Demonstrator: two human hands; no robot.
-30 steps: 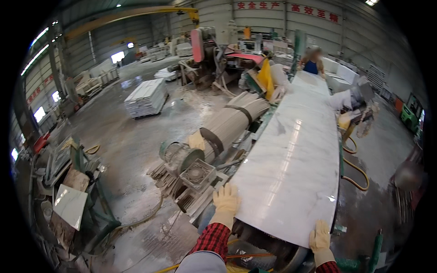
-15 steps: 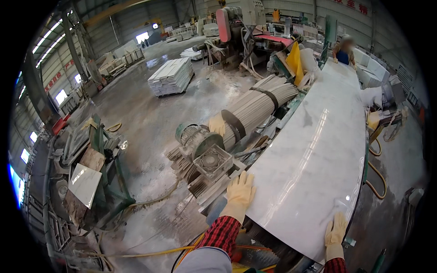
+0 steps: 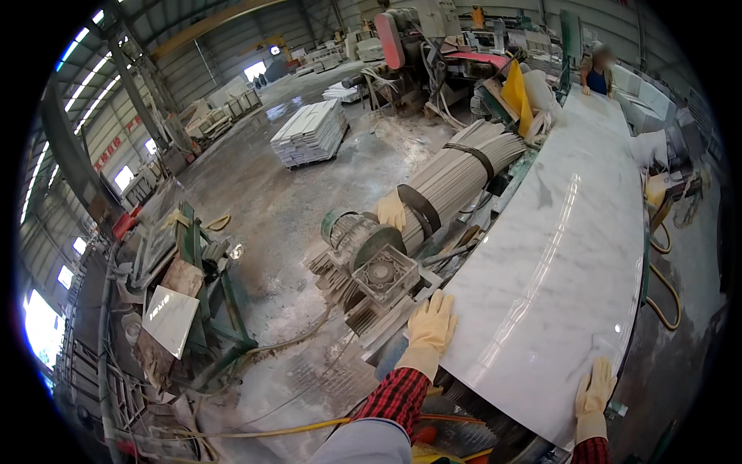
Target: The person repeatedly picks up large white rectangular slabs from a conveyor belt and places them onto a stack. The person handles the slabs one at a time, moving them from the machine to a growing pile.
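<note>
A long, polished white stone slab [image 3: 533, 271] with grey veins stretches away from me, its surface shining with reflected light. My left hand [image 3: 433, 329], in a pale yellow rubber glove, lies on the slab's near left corner with fingers stretched out. At the near right edge my right hand [image 3: 594, 394], gloved the same way, rests with its fingers extended along the slab. Neither hand is wrapped round anything. Beyond the far end of the slab stands another person [image 3: 597, 73] with a hand at its edge.
Left of the slab sits a motor with a gearbox [image 3: 379, 267], beside a strapped bundle of strips [image 3: 456, 174] with a loose yellow glove [image 3: 391, 210] on it. Stacked white slabs [image 3: 309, 133] stand on the wet floor. A yellow hose [image 3: 666, 298] hangs at the right.
The whole scene has shifted right and slightly down in the picture as the view turned. Both my hands stay at the same places on the slab.
</note>
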